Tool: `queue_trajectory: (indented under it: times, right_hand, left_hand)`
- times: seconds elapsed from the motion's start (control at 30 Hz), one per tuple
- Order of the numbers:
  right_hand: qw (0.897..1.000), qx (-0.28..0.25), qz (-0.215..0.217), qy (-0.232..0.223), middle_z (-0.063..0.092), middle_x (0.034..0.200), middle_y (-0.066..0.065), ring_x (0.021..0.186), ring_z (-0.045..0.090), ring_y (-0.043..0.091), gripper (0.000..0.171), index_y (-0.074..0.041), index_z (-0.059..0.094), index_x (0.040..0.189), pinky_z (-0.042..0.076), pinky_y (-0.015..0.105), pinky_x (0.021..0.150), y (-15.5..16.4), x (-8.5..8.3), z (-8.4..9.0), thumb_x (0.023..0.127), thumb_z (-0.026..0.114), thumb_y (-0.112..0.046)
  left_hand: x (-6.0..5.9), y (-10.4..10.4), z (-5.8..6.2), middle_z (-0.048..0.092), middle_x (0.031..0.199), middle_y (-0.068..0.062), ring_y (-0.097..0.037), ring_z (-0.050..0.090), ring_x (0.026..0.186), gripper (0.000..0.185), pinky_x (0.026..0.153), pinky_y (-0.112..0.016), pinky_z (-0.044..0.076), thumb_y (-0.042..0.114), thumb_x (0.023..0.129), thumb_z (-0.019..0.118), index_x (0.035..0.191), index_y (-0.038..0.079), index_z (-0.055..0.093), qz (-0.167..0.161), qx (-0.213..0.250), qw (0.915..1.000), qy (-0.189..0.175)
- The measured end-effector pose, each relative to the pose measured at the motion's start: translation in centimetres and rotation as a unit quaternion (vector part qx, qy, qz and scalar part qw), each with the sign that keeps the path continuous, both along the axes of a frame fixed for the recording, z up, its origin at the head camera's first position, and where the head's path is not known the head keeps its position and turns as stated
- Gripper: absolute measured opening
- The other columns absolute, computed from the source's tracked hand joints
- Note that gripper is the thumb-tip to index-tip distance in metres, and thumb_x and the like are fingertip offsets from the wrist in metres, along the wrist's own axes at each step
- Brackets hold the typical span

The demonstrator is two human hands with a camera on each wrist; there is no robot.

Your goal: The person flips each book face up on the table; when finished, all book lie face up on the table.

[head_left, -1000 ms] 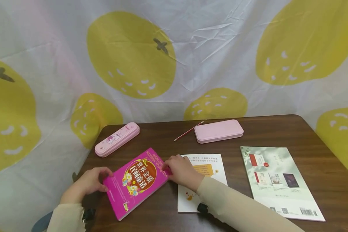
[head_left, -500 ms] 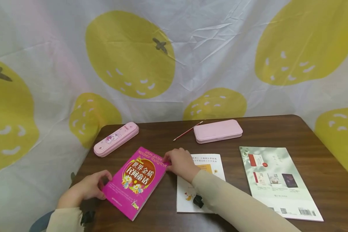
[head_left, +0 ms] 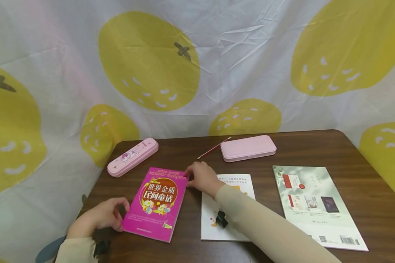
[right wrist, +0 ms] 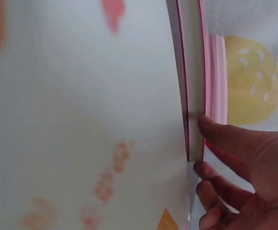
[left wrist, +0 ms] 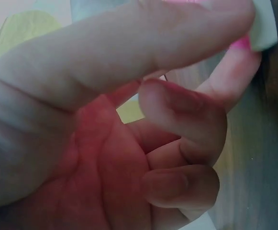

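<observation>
A magenta paperback book (head_left: 158, 204) with a red oval and flowers on its cover lies on the left part of the table, almost upright to me. My left hand (head_left: 106, 215) pinches its lower left edge between thumb and index finger; in the left wrist view the other fingers curl loosely behind the book's pale page corner (left wrist: 264, 26). At the upper right corner my right hand (head_left: 202, 177) grips the book, thumb and fingertips on its edge, as the right wrist view shows. A white booklet (head_left: 207, 230) lies beneath the right forearm, partly covered by it.
A pink pencil case with a rabbit (head_left: 133, 157) sits at the back left. Behind the right hand are a thin red stick-like pencil (head_left: 214, 148) and a plain pink case (head_left: 248, 148). A pale green magazine (head_left: 319, 208) lies on the right. A fruit-patterned curtain (head_left: 197, 73) hangs behind the table.
The magenta book has turned counterclockwise, from slanted to nearly straight, and its top has come left. The right hand has moved slightly left and up with its corner; the left hand has gone slightly down.
</observation>
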State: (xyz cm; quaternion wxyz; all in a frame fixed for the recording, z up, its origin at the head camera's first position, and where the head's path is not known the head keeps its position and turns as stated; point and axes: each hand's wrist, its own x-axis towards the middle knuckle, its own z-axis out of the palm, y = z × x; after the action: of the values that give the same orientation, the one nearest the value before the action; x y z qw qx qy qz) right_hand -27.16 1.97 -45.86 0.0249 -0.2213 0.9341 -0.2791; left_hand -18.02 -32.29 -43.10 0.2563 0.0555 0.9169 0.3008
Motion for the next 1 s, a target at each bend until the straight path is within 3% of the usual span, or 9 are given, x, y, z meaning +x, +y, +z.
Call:
queue_trajectory:
  times: [0.13, 0.27, 0.43, 0.53, 0.7, 0.87, 1.0]
  right_hand:
    - [1.000, -0.011, 0.025, 0.003, 0.072, 0.114, 0.008, 0.109, 0.059, 0.028, 0.036, -0.013, 0.078, 0.114, 0.049, 0.044, 0.098, 0.1, -0.8, -0.4, 0.082, 0.087, -0.027]
    - [0.998, 0.010, 0.058, -0.010, 0.066, 0.133, 0.008, 0.123, 0.053, 0.032, 0.044, -0.015, 0.074, 0.126, 0.042, 0.050, 0.104, 0.4, -1.0, -0.4, 0.085, 0.085, -0.024]
    - [0.995, 0.028, 0.083, -0.046, 0.053, 0.153, 0.008, 0.138, 0.042, 0.035, 0.053, -0.017, 0.065, 0.140, 0.033, 0.056, 0.108, 1.4, -0.4, 0.1, 0.090, 0.081, -0.026]
    - [0.996, 0.028, 0.071, -0.046, 0.051, 0.156, 0.008, 0.143, 0.039, 0.035, 0.054, -0.017, 0.064, 0.140, 0.030, 0.058, 0.111, 2.7, 0.4, 0.3, 0.090, 0.080, -0.028]
    - [0.998, 0.035, 0.039, -0.025, 0.054, 0.152, 0.010, 0.141, 0.042, 0.036, 0.051, -0.019, 0.065, 0.138, 0.030, 0.059, 0.112, 5.5, 1.5, 0.5, 0.091, 0.079, -0.031]
    - [0.999, 0.050, -0.007, -0.008, 0.059, 0.146, 0.010, 0.138, 0.045, 0.035, 0.047, -0.020, 0.068, 0.135, 0.033, 0.057, 0.109, 8.5, 2.5, 0.6, 0.090, 0.079, -0.031]
    - [0.997, 0.066, -0.042, -0.009, 0.061, 0.143, 0.010, 0.135, 0.047, 0.035, 0.045, -0.020, 0.070, 0.131, 0.034, 0.057, 0.108, 10.8, 3.3, 0.4, 0.089, 0.080, -0.031]
  left_hand:
    - [0.3, 0.4, 0.0, 0.067, 0.067, -0.005, -0.018, 0.062, 0.062, 0.045, 0.062, -0.033, 0.048, -0.008, 0.066, 0.086, 0.098, 0.008, 0.059, -0.017, 0.011, 0.9998, -0.005]
    - [0.5, 0.8, 0.1, 0.067, 0.065, -0.005, -0.016, 0.061, 0.060, 0.042, 0.060, -0.031, 0.047, -0.009, 0.064, 0.085, 0.093, 0.006, 0.059, -0.029, 0.020, 0.9993, -0.009]
    - [0.8, 1.3, 0.3, 0.066, 0.064, -0.004, -0.015, 0.060, 0.059, 0.039, 0.059, -0.031, 0.047, -0.008, 0.063, 0.084, 0.089, 0.007, 0.059, -0.024, -0.007, 0.9997, 0.004]
    - [0.9, 2.1, 0.6, 0.063, 0.066, -0.001, -0.015, 0.058, 0.062, 0.035, 0.062, -0.033, 0.046, -0.001, 0.066, 0.088, 0.091, 0.009, 0.066, -0.024, -0.053, 0.9975, 0.040]
    - [0.6, 5.1, 2.1, 0.065, 0.084, -0.001, -0.018, 0.058, 0.080, 0.031, 0.075, -0.040, 0.051, 0.009, 0.075, 0.088, 0.103, 0.013, 0.074, -0.034, -0.113, 0.9895, 0.084]
    - [-0.2, 8.3, 2.3, 0.068, 0.089, 0.000, -0.018, 0.062, 0.085, 0.029, 0.077, -0.042, 0.053, 0.014, 0.079, 0.086, 0.106, 0.014, 0.074, -0.059, -0.106, 0.9807, 0.153]
    - [-0.5, 10.7, 1.7, 0.071, 0.094, 0.002, -0.017, 0.066, 0.089, 0.030, 0.081, -0.044, 0.056, 0.020, 0.082, 0.086, 0.108, 0.016, 0.074, -0.070, -0.089, 0.9777, 0.177]
